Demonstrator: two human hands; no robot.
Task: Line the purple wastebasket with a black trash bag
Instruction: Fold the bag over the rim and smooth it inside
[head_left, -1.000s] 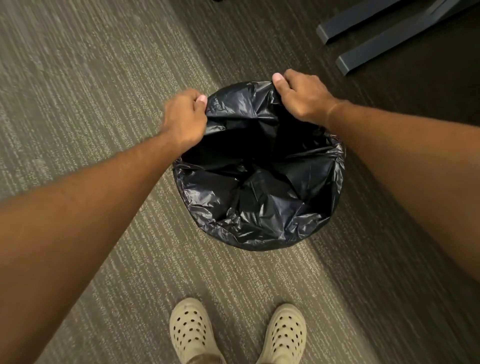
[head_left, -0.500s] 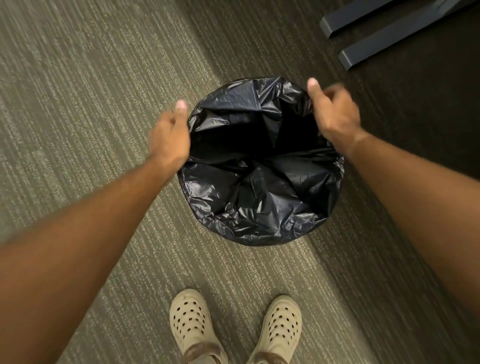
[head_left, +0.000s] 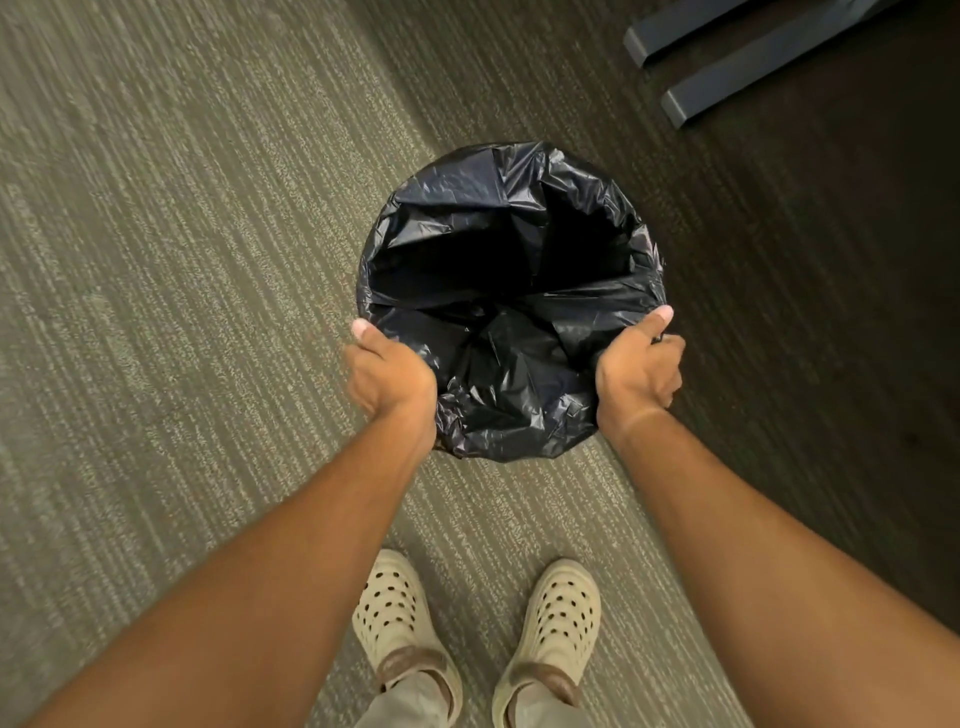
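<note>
A black trash bag (head_left: 514, 400) is draped over a round wastebasket standing on the carpet in front of me; the bag hides the basket's purple body entirely. The bag's mouth gapes open, dark inside. My left hand (head_left: 389, 376) grips the bag at the near left of the rim, thumb along the edge. At the near right of the rim my right hand (head_left: 639, 366) holds the bag the same way.
Grey-green striped carpet (head_left: 182, 312) covers the floor. Two dark metal furniture feet (head_left: 727, 88) lie at the far right, beyond the basket. My two cream perforated clogs (head_left: 395, 613) stand just behind the basket.
Both hands let go of the far rim, opened, and came back along the sides to the near rim, where they now grip the bag.
</note>
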